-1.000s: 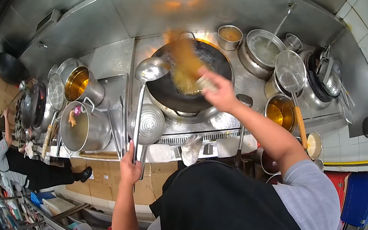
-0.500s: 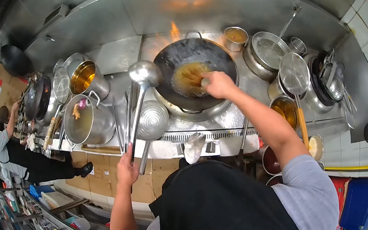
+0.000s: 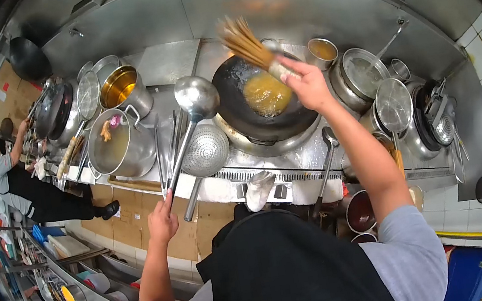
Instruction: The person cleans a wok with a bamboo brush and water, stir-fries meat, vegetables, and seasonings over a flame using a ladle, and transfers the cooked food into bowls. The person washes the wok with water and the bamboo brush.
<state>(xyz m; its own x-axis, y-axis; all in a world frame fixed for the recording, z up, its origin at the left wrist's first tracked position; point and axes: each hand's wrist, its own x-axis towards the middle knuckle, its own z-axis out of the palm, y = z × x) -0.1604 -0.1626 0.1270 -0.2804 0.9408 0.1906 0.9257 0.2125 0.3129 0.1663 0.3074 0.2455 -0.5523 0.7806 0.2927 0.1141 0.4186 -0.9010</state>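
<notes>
My left hand is wrapped round the long handle of a steel ladle, whose bowl is raised left of the wok. In my right hand is a bamboo wok brush, held by its bound end with the splayed bristles pointing up and left above the wok's far side. Below it, the black wok sits on the burner with cloudy yellow-brown liquid pooled inside. A perforated skimmer lies beneath the ladle, left of the wok.
On the left stand a large pot and a pot of golden oil. Strainers and pans crowd the right. A spatula leans at the front edge near a folded cloth. Another person works far left.
The brush has come up out of the wok, lifted by my right hand. Flames behind the wok are no longer visible. My left hand still grips the ladle, and the view has shifted slightly.
</notes>
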